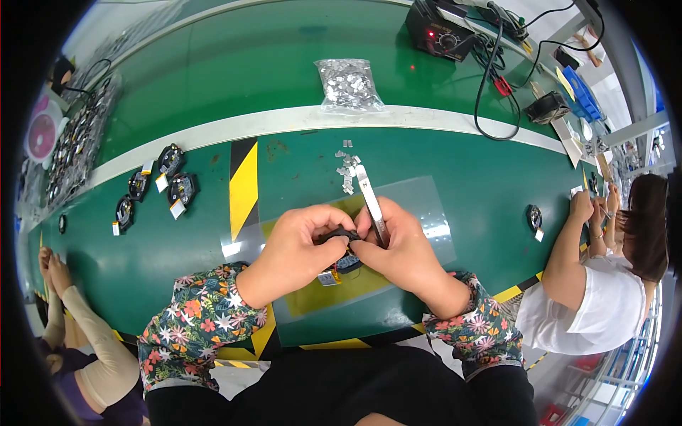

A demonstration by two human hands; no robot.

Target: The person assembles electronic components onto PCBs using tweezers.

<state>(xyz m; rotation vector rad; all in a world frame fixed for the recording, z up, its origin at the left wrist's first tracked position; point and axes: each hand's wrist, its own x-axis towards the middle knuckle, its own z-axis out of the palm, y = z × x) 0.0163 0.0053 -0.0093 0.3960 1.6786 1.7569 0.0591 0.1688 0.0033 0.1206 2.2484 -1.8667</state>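
My left hand (298, 245) pinches a small black round part (339, 234) just above the green bench. My right hand (401, 245) touches the same part with its fingertips and grips metal tweezers (371, 199) that point away from me. Under my hands a small blue and yellow piece (344, 266) lies on a clear plastic sheet (426, 206). A scatter of tiny silver metal pieces (347, 169) lies just beyond the tweezers' tip.
A clear bag of silver pieces (348, 85) sits farther back. Several black round units with white tags (160, 184) lie at left. A black soldering station (437, 32) with cables stands at the back right. Other people sit at far right (604, 284) and lower left (71, 334).
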